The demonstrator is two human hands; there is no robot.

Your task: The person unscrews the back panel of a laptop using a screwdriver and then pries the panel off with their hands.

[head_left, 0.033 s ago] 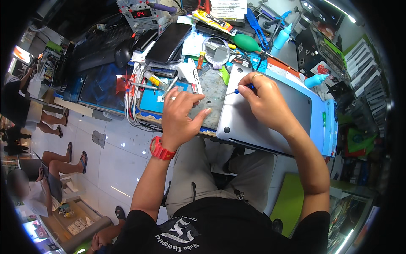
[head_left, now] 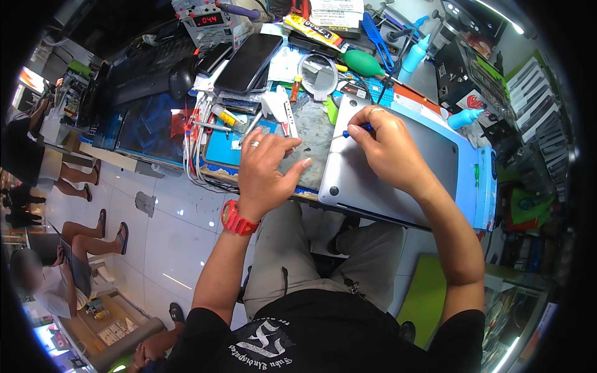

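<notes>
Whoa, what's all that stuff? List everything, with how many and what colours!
laptop: 1, grey, right of centre
thin tool: 1, blue handle, over laptop's left edge
tiny piece: 1, dark, near thin tool's tip
phone: 1, black, back of workbench
display box: 1, pale, behind phone
tube: 1, yellow-and-white, right of phone
rubber bulb: 1, green, near tube
squeeze bottles: 2, light blue, workbench's right side
cables: several, white, workbench's front left
small mat: 1, blue, right of cables
smaller clutter: uncounted, many colours, around phone
other people: at least 3, dark and white clothes, far left
watch: 1, red, left of picture centre
left hand: 1, bare, left of laptop
right hand: 1, bare, holding thin tool
</notes>
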